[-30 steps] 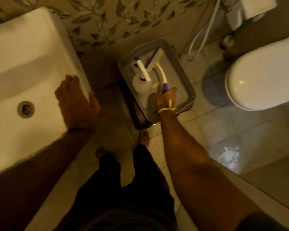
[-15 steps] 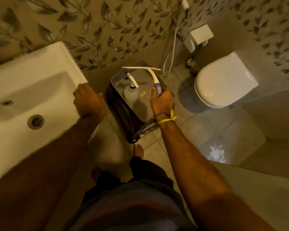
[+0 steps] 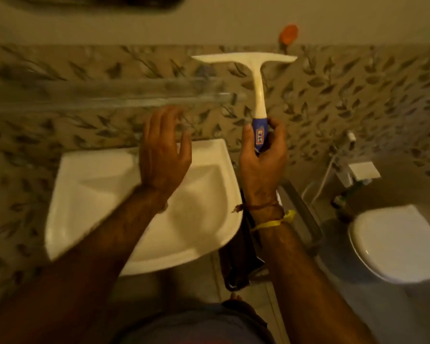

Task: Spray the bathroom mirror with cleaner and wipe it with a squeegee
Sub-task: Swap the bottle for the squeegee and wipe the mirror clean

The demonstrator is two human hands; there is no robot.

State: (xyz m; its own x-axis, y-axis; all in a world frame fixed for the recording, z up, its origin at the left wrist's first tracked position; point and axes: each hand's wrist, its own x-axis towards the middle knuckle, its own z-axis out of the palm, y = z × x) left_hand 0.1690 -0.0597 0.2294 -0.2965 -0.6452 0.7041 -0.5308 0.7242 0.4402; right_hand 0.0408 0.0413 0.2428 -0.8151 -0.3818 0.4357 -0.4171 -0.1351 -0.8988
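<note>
My right hand [image 3: 262, 155] grips the blue handle of a white squeegee [image 3: 256, 78], held upright in front of the leaf-patterned wall with its blade level at the top. My left hand [image 3: 163, 151] hovers open over the white sink [image 3: 90, 194], fingers spread, holding nothing. A dark band at the very top edge may be the mirror's lower edge [image 3: 97, 2]; I cannot tell. The spray bottle is out of sight.
A glass shelf [image 3: 109, 94] runs along the wall above the sink. A dark bin with a grey tray [image 3: 305, 219] stands on the floor behind my right wrist. At the right are the toilet [image 3: 392, 247] and a hose [image 3: 330, 167]. An orange hook [image 3: 288, 33] sits on the wall.
My right hand lifted the squeegee out of the tray on the bin and raised it up in front of the wall. My left hand left the sink rim. The view tilted upward.
</note>
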